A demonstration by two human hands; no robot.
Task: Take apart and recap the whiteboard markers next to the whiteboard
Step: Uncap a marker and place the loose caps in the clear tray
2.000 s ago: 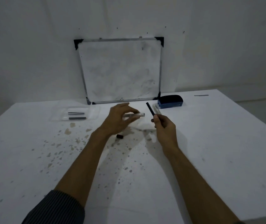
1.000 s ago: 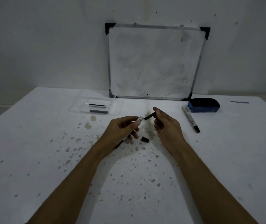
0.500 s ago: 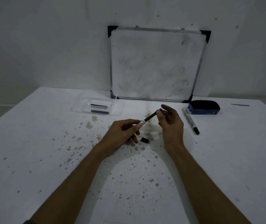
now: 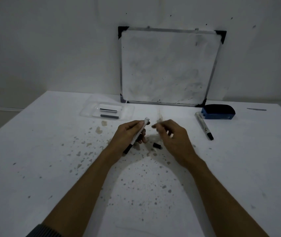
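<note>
My left hand (image 4: 127, 135) is shut on a white marker barrel (image 4: 138, 132), held slanted with its pale end (image 4: 146, 119) up and its black end low by my wrist. My right hand (image 4: 172, 135) hovers just right of that upper end, fingers loose and slightly blurred, with nothing visible in them. A small black marker piece (image 4: 157, 145) lies on the table between my hands. A second, whole marker (image 4: 204, 126) lies to the right, black tip toward me. The whiteboard (image 4: 168, 65) leans against the wall behind.
A blue eraser (image 4: 218, 112) sits by the whiteboard's lower right corner. At the back left, a clear plastic tray (image 4: 88, 112) holds two dark sticks (image 4: 109, 113). The white table (image 4: 50, 168) is speckled with stains, and a dark mark (image 4: 256, 109) lies far right.
The black stick that my right hand was feeding into the barrel's end is no longer visible. My right hand has let go and drawn slightly back; my left hand still holds the barrel.
</note>
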